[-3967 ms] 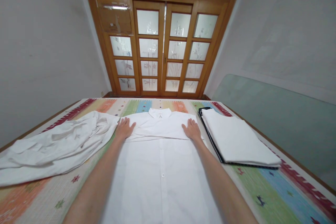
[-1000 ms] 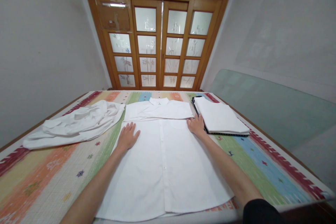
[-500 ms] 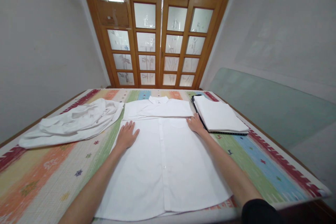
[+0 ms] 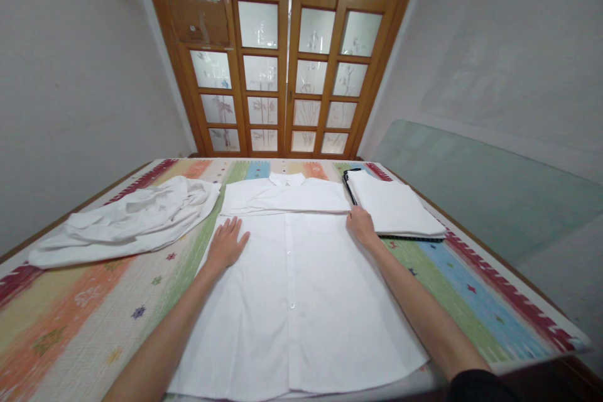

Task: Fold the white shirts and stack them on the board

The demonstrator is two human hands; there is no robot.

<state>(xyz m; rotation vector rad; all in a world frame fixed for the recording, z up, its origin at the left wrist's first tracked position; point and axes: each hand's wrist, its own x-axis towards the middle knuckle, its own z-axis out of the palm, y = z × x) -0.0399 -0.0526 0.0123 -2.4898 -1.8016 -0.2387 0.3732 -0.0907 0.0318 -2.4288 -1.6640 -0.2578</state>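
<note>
A white button-front shirt lies front up, its collar at the far end and its sleeves folded across the chest. My left hand rests flat on the shirt's left side, just below the folded sleeves, with its fingers stretched out. At the opposite side edge, below the sleeve fold, my right hand has its fingers curled in and closed on the shirt; the fingertips are partly hidden. Close beyond the right hand sits a stack of folded white clothes with a dark item beneath.
A loose, crumpled white garment lies to the left. A colourful striped cloth covers the table. Wooden doors with glass panes stand beyond the far edge, and a pale green panel is along the right wall.
My right hand has shifted a little to the right and closed at the shirt's edge. The shirt's lower right corner has moved outward. My left hand stays in place.
</note>
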